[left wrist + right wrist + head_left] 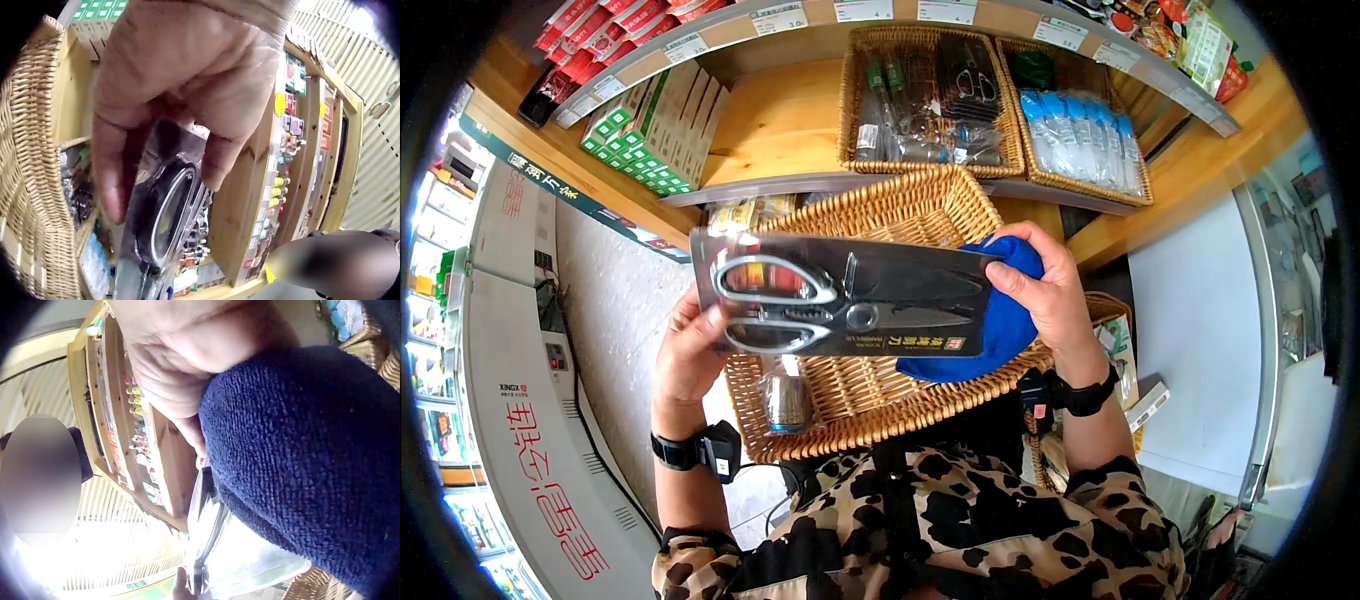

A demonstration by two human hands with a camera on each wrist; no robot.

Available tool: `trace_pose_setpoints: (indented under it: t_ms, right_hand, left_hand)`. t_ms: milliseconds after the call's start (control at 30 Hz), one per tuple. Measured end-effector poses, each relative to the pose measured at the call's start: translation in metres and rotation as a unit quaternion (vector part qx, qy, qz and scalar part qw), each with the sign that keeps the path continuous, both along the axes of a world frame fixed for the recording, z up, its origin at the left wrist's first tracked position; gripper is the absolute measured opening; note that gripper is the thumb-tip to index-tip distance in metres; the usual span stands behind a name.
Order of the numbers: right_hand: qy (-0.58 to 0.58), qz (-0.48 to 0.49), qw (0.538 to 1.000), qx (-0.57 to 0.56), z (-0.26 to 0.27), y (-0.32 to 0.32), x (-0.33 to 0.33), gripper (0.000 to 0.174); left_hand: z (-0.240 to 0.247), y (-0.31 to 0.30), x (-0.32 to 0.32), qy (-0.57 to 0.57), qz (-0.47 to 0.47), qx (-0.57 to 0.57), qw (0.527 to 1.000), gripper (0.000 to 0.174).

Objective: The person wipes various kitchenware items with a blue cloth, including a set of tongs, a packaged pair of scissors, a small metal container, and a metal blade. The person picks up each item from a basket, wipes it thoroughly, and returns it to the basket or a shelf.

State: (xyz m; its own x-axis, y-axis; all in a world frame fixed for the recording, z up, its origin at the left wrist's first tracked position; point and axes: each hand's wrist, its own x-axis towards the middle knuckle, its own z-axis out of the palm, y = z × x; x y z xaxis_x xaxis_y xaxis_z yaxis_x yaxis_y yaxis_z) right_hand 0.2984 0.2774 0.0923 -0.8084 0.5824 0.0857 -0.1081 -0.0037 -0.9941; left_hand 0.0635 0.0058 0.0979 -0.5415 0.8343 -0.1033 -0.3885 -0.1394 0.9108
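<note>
A pair of scissors (pixel 860 317) in a flat black pack with a clear cover is held level across the front of the body. My left hand (pixel 690 345) grips the pack's left end, by the grey-rimmed handles; in the left wrist view, thumb and fingers (pixel 114 181) pinch its edges. My right hand (pixel 1050 285) holds the right end, by the blade tips, with its thumb on the front. A blue cloth (pixel 1012 320) is bunched in the right hand too, behind the pack, and fills much of the right wrist view.
Below the pack lies a wicker basket (pixel 865 430) with a wrapped metal-topped jar (pixel 786 400) inside. On the shelf stand a basket of packaged tools (pixel 850 100), another of blue-capped packs (pixel 1085 140), and stacked green-white boxes (pixel 655 130). A white freezer (pixel 550 440) is at left.
</note>
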Motion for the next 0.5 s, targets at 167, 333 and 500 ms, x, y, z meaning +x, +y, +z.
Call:
trace_pose_setpoints:
  t_ms: [167,333,500]
  right_hand:
    - [0.007,0.004,1.0,0.027,0.011,-0.002,-0.006,0.024]
    - [0.045,-0.02,0.998,-0.043,0.007,-0.002,-0.01,0.025]
    - [0.09,-0.085,0.983,-0.134,-0.001,-0.006,-0.011,0.024]
  left_hand:
    - [0.006,-0.002,0.007,0.003,-0.035,-0.052,0.998,0.049]
    - [-0.003,0.004,0.009,-0.019,0.026,-0.019,0.999,0.051]
    - [-0.012,-0.006,0.003,0.011,0.076,-0.012,0.997,0.055]
